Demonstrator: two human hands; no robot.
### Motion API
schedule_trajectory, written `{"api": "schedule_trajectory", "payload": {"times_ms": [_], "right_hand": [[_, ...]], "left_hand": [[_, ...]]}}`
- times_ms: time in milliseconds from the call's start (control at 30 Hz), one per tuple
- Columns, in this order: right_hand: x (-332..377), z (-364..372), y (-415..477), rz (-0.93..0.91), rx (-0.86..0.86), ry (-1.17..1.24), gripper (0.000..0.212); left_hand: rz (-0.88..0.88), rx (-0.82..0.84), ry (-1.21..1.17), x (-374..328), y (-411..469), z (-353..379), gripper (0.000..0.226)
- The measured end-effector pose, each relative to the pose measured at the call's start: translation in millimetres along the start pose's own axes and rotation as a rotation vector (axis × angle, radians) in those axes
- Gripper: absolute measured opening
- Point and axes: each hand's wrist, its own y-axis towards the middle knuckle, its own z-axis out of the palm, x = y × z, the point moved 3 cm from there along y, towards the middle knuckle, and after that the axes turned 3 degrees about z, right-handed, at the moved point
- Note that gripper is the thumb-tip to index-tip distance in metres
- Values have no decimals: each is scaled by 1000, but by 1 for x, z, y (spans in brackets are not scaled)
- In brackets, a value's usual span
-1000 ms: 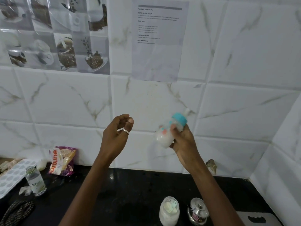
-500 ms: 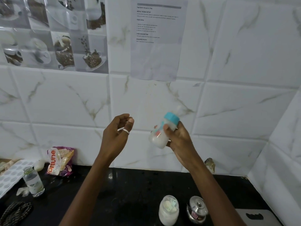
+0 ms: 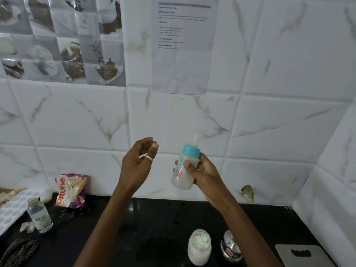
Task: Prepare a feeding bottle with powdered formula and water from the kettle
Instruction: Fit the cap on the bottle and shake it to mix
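Right hand [image 3: 204, 174] raised, fingers wrapped round the near-upright feeding bottle [image 3: 184, 170]; left hand [image 3: 137, 162] loosely curled, empty.

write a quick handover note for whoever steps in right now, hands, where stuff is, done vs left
Right hand: grip closed on the feeding bottle, held in the air in front of the wall tiles, roughly upright with a slight tilt.
Left hand: raised beside it, fingers loosely curled, empty.
Bottle: blue collar and teat are on, milky white liquid inside.
On the counter below: open jar of white powder with a scoop in it, small steel container to its right. No kettle in view.
Done: powder and water appear to be in, top fitted.
Left: probably finish mixing if needed, then set the bottle down.
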Motion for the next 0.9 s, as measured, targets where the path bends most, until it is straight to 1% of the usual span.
{"api": "schedule_trajectory", "payload": {"times_ms": [100, 167, 267, 400, 467, 633, 733, 833, 900], "right_hand": [[-9, 0, -5, 8, -31, 36, 69], [-12, 0, -8, -5, -46, 26, 61], [-17, -1, -14, -20, -42, -70, 54], [-21, 1, -24, -41, -45, -194, 47], [-26, 2, -29, -47, -43, -251, 48], [-42, 3, -49, -27, 0, -376, 61], [-57, 2, -61, 6, 33, -399, 63], [-75, 1, -73, 14, 54, -407, 66], [-85, 1, -80, 22, 78, -417, 64]], "left_hand": [[0, 22, 11, 2, -7, 7, 32], [-4, 35, 19, 5, -12, 9, 32], [-11, 50, 12, 9, -21, 14, 34], [-12, 147, 7, 11, -38, 28, 36], [-21, 201, 0, 11, -48, 34, 36], [-28, 314, -49, 12, -79, 46, 36], [-62, 329, -21, 20, -98, 51, 39], [-93, 336, 45, 31, -117, 51, 49], [-125, 333, 70, 39, -127, 51, 48]]}}
